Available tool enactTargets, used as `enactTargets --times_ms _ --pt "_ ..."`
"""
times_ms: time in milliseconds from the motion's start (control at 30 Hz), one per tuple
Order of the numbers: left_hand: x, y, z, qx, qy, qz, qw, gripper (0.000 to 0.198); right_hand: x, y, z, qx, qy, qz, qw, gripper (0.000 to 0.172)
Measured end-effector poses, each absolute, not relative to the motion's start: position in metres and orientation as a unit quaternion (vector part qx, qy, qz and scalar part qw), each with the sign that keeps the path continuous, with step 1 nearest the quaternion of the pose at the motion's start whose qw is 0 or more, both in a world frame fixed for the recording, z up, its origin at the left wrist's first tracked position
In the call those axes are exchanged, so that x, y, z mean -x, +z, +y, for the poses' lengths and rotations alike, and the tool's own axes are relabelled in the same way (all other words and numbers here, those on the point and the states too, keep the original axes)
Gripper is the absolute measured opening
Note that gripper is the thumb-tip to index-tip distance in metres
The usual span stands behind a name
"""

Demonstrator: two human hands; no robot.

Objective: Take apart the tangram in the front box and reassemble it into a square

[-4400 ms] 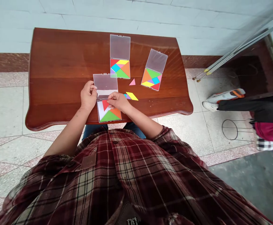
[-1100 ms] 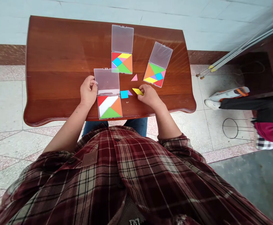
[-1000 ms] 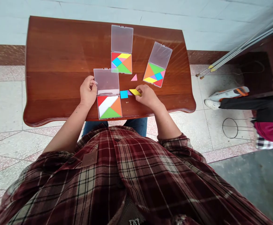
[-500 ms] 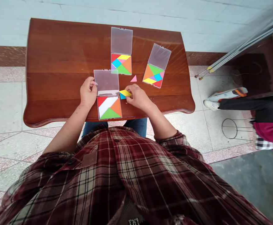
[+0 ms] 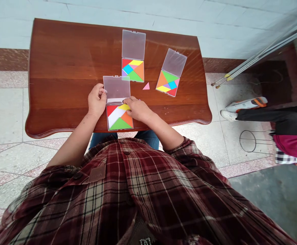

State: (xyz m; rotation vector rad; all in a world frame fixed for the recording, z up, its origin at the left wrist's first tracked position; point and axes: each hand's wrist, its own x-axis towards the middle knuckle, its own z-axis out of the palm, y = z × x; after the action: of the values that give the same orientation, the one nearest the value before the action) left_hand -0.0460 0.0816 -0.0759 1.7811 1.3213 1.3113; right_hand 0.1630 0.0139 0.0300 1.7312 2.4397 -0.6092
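Observation:
The nearest tangram box (image 5: 120, 129) lies unfolded at the table's front edge. Red, orange and green pieces (image 5: 119, 124) sit in its tray, with white showing between them. My left hand (image 5: 97, 98) has its fingers closed at the left edge of the clear lid (image 5: 116, 86). Over the tray's upper right, my right hand (image 5: 139, 109) pinches a yellow parallelogram tangram piece (image 5: 124, 107); its fingers hide part of the piece. A pink triangle (image 5: 146, 86) lies loose beyond the right hand. The blue piece is not visible in this tray.
Two other unfolded tangram boxes, one behind (image 5: 133, 70) and one at the right (image 5: 167, 83), hold several coloured pieces. All stand on the brown wooden table (image 5: 62, 68). A person's leg (image 5: 260, 115) and a wire frame (image 5: 247, 141) are at the right, off the table.
My right hand has moved left from beside the box, bringing the yellow piece over the tray. The blue piece seen under it before no longer shows. My left hand has stayed at the lid.

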Motion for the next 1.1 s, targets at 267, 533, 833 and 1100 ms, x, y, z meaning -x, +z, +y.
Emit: enactTargets --times_ms 267,533,833,1100 --pt "0.044 -0.07 0.079 -0.665 0.494 0.484 0.28 0.028 -0.16 0.035 0.025 -0.493 -0.193 0.843 0.09 0.042" --pt "0.042 -0.067 0.077 -0.662 0.491 0.494 0.277 0.026 -0.156 0.038 0.034 -0.46 -0.198 0.859 0.109 0.045" --pt "0.044 -0.07 0.078 -0.666 0.486 0.492 0.279 0.028 -0.158 0.038 0.034 -0.475 -0.206 0.851 0.085 0.042" --pt "0.044 -0.07 0.078 -0.668 0.496 0.48 0.278 0.031 -0.191 0.045 0.039 -0.567 -0.202 0.797 -0.041 0.034"
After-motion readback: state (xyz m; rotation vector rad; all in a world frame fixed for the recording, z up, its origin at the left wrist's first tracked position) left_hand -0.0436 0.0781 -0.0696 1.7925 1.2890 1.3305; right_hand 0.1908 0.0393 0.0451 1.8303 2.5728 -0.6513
